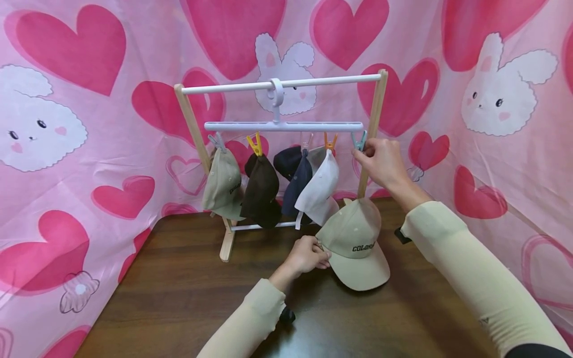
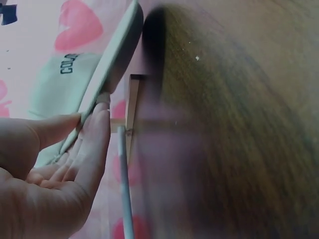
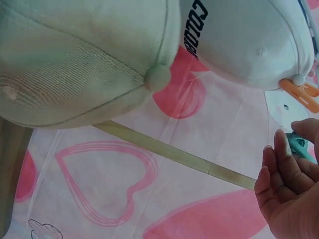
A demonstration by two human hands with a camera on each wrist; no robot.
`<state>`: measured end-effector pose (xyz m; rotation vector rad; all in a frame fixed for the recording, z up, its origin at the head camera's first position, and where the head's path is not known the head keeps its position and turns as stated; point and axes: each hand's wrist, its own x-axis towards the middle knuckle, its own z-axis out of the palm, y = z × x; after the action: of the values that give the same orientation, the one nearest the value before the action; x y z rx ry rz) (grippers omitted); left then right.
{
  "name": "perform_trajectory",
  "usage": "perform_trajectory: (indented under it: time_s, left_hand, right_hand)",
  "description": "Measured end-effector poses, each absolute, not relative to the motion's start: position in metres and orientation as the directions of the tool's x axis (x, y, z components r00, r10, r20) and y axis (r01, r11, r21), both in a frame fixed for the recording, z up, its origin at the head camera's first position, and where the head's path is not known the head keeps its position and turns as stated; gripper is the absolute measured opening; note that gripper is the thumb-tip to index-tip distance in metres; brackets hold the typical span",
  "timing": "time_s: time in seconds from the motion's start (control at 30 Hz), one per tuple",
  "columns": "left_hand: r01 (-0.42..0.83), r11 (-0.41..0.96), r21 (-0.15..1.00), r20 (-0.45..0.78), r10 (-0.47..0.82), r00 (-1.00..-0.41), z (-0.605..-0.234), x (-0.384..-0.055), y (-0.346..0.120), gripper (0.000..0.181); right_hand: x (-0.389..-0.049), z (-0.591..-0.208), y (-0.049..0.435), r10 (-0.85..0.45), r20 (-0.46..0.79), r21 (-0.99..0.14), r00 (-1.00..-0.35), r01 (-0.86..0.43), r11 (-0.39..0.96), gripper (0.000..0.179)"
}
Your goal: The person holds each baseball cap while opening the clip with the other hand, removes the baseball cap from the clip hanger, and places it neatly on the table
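Observation:
A beige cap (image 1: 353, 223) with dark lettering, brim toward me, is at the right below the hanger. My left hand (image 1: 309, 254) pinches it at the brim's left side; in the left wrist view the thumb lies on one face of the brim (image 2: 112, 59) and the fingers on the other. My right hand (image 1: 382, 159) pinches the teal clip (image 1: 359, 141) at the right end of the white hanger (image 1: 250, 127). The right wrist view shows that clip (image 3: 299, 145) between thumb and fingers, with no cap in it.
From the hanger's other clips hang another beige cap (image 1: 222, 181), a dark brown cap (image 1: 261, 186), a navy cap (image 1: 298, 184) and a white cap (image 1: 320, 189). The hanger hooks over a white rod (image 1: 327, 80) on a wooden stand (image 1: 375, 112). Below is a brown table (image 1: 179, 293).

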<state>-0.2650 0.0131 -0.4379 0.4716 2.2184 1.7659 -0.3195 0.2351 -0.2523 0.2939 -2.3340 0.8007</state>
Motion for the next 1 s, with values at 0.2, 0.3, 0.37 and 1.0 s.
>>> perform_trajectory:
  time_s: [0.2,0.3,0.37,1.0]
  left_hand:
    - [0.014,0.211,0.977,-0.071,0.390,-0.918,-0.440,-0.262,0.016,0.013]
    - [-0.011,0.222,0.975,-0.104,0.415,-0.904,-0.439,-0.260,0.017,0.011]
    - [-0.018,0.236,0.972,-0.122,0.432,-0.893,-0.438,-0.259,0.018,0.011]
    - [-0.036,0.255,0.966,-0.148,0.437,-0.887,-0.448,-0.261,0.025,0.011]
  right_hand:
    - [-0.320,-0.253,0.236,-0.008,0.644,-0.465,-0.765,-0.399,0.790,0.026]
    - [-0.320,-0.252,0.237,-0.007,0.638,-0.473,-0.770,-0.399,0.786,0.026]
    - [-0.320,-0.252,0.237,-0.004,0.629,-0.485,-0.777,-0.396,0.780,0.027]
    - [-0.321,-0.252,0.235,-0.006,0.619,-0.485,-0.785,-0.388,0.783,0.026]
